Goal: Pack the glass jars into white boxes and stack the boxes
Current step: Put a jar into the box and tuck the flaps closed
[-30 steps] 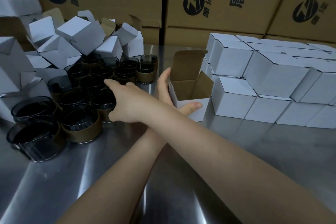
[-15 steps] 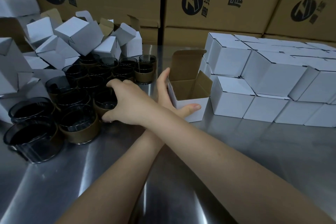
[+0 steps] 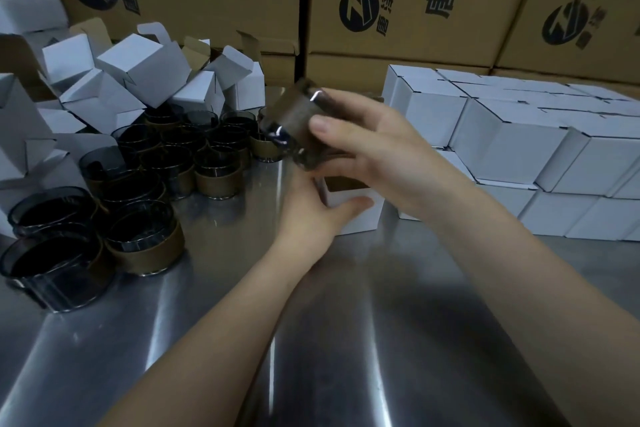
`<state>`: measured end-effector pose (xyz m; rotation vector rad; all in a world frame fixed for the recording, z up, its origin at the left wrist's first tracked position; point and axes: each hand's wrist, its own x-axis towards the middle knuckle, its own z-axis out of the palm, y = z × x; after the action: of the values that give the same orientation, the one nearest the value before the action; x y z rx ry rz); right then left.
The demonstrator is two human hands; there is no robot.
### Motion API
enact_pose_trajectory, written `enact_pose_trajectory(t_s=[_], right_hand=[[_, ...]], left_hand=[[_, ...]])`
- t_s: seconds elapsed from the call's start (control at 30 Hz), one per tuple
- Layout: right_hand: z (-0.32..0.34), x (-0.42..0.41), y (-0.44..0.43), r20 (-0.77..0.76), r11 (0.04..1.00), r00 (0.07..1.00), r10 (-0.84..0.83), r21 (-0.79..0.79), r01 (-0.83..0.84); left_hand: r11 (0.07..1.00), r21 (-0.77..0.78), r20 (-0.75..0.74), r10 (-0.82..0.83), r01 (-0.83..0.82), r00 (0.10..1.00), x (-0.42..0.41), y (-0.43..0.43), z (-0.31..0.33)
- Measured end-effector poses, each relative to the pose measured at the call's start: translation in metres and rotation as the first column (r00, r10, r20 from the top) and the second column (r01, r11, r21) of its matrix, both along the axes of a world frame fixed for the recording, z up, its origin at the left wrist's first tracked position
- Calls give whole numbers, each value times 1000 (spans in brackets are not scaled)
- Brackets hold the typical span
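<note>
Two hands meet at the middle of the bench (image 3: 346, 340), and each of ours is closed on something different. Our right hand (image 3: 374, 149) grips a jar (image 3: 294, 121) in the air, thumb across its near side and fingers wrapped round the far side. The jar is dark glass with a brown band, and it hangs just above the open box (image 3: 356, 218). It is tipped well off upright, with its axis slanting from upper right down to lower left. Motion blur smears it, so we cannot tell which end is the mouth. Our left hand (image 3: 311, 215) clasps the open box where it stands on the bench, thumb lying along the white front face. The brown inside of the box shows just under the jar. To the left more jars (image 3: 173, 156) stand upright on the bench in a tight cluster, mouths up. Behind them lies a heap of loose boxes (image 3: 138, 73), tilted every way with their flaps open. To the right closed boxes (image 3: 502, 135) sit stacked in neat rows two high. Big brown cartons (image 3: 415, 3) with black printing form the wall at the back.
</note>
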<state>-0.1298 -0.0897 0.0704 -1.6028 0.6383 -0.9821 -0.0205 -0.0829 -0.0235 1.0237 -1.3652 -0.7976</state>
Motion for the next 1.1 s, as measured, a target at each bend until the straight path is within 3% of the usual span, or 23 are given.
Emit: enact_pose_trajectory(t_s=[0.27, 0.6, 0.8, 0.97, 1.1], right_hand=[[-10, -35, -12, 126, 998, 990, -64, 9, 64], [-23, -49, -21, -4, 988, 995, -99, -122, 98], [-23, -51, -20, -41, 986, 996, -76, -154, 69], [-25, -41, -16, -95, 956, 972, -217, -224, 191], [-26, -32, -13, -40, 913, 939, -342, -252, 322]], left_hand=[[1000, 14, 58, 4, -5, 998, 0, 3, 0], [1000, -1, 56, -4, 4, 998, 0, 2, -2], [997, -73, 137, 38, -28, 990, 0, 1, -4], [993, -98, 176, 83, -66, 981, -1, 2, -6], [994, -89, 207, 82, -65, 975, 0, 2, -6]])
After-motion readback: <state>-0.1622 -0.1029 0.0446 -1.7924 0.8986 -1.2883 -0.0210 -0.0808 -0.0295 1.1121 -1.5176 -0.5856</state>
